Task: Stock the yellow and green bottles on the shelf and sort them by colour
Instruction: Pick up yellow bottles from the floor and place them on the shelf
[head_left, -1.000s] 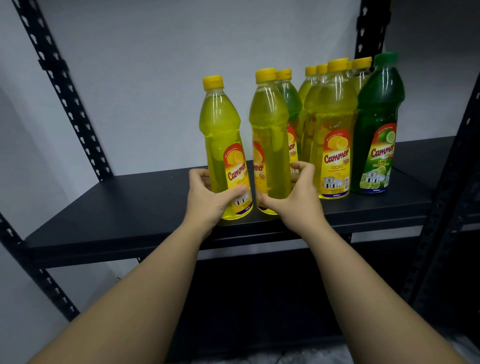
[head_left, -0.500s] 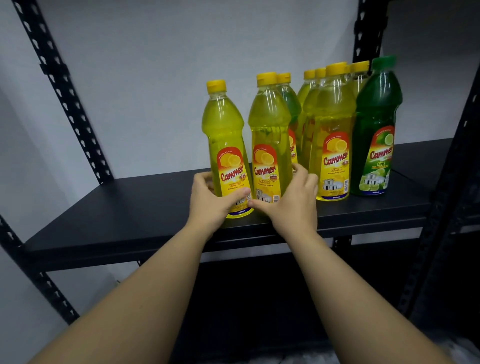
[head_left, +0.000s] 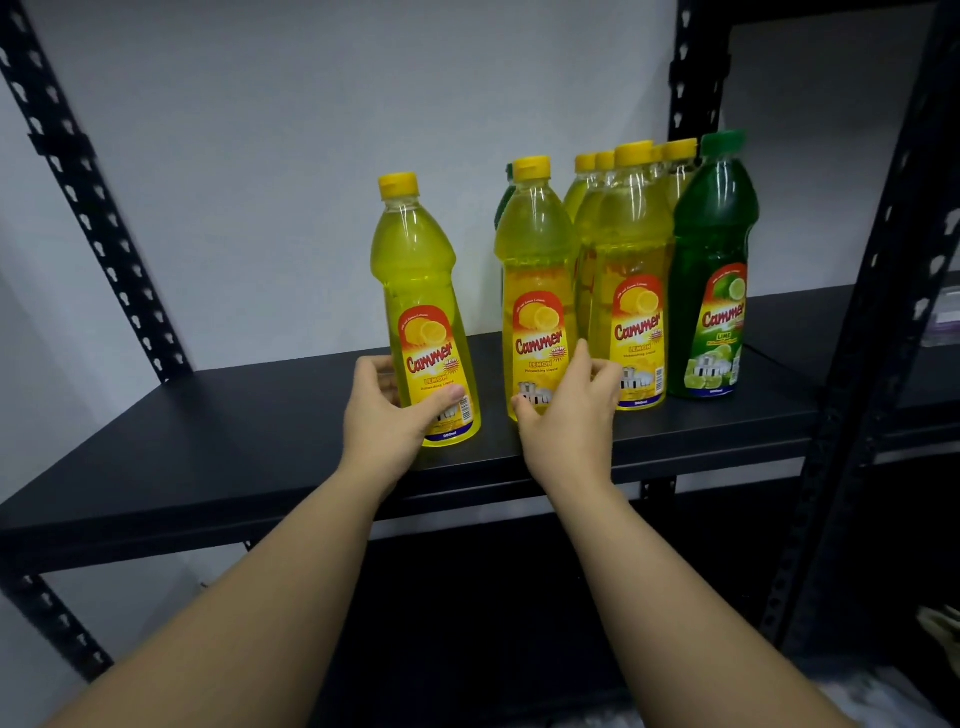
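On the black shelf (head_left: 218, 447) a yellow bottle (head_left: 415, 270) stands leaning a little to the left, and my left hand (head_left: 387, 421) grips its base. A second yellow bottle (head_left: 535, 260) stands upright to its right; my right hand (head_left: 569, 415) holds its lower part with thumb in front and fingers round the right side. Behind it the top of a green bottle (head_left: 505, 200) peeks out. Several more yellow bottles (head_left: 631, 249) are packed close on the right, and a dark green bottle (head_left: 714, 244) ends the row.
Black perforated uprights rise at the left (head_left: 88, 208), at the back right (head_left: 693, 67) and at the front right (head_left: 883, 322). A grey wall closes the back. The shelf's left half is bare. A lower shelf level sits in shadow underneath.
The two held bottles have drawn apart: the left one has shifted left and tilted, the right one has slid toward the group. Both labels now face front.
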